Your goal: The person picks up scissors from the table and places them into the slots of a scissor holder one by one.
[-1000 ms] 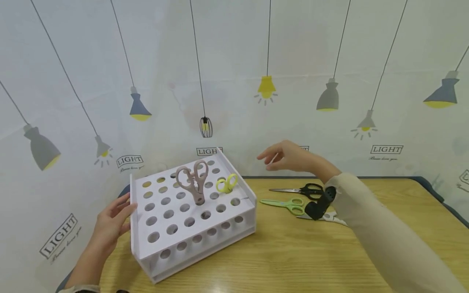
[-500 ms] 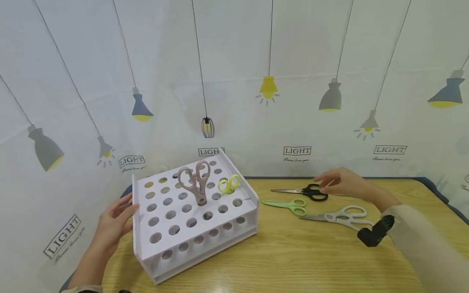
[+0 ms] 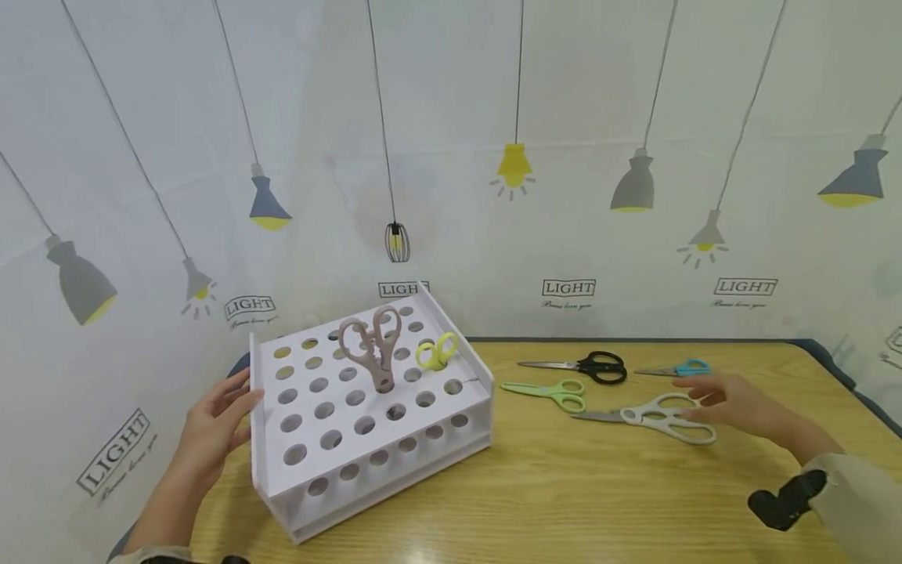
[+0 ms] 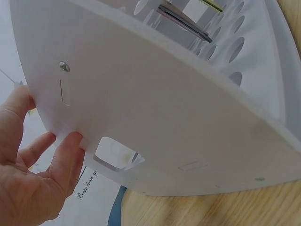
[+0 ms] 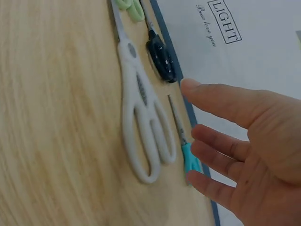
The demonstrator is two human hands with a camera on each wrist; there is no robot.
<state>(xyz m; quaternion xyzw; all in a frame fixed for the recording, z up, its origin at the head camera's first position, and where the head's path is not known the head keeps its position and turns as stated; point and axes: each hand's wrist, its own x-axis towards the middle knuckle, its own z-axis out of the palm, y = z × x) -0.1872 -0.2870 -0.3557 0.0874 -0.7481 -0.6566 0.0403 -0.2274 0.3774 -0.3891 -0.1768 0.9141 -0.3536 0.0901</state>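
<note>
My left hand (image 3: 214,431) rests its fingertips against the outer side panel of a white holder with many round holes (image 3: 303,407). In the left wrist view, the fingers (image 4: 66,155) touch that panel near its edge. Brown-grey scissors (image 3: 380,364) and small yellow scissors (image 3: 438,354) stand in the holder's holes, handles up. My right hand (image 3: 740,407) holds nothing and hovers near the handles of white scissors (image 3: 651,417) on the table. In the right wrist view, its fingers are spread, close to small blue-handled scissors (image 5: 188,157).
Black-handled scissors (image 3: 599,366) and green scissors (image 3: 560,392) lie on the wooden table (image 3: 564,493), right of the holder. A wall covering (image 3: 451,94) printed with lamps rises behind the table's dark back edge.
The right hand has moved rightward and down from beside the holder to the white scissors, uncovering the blue-handled scissors. The left hand has stayed at the holder.
</note>
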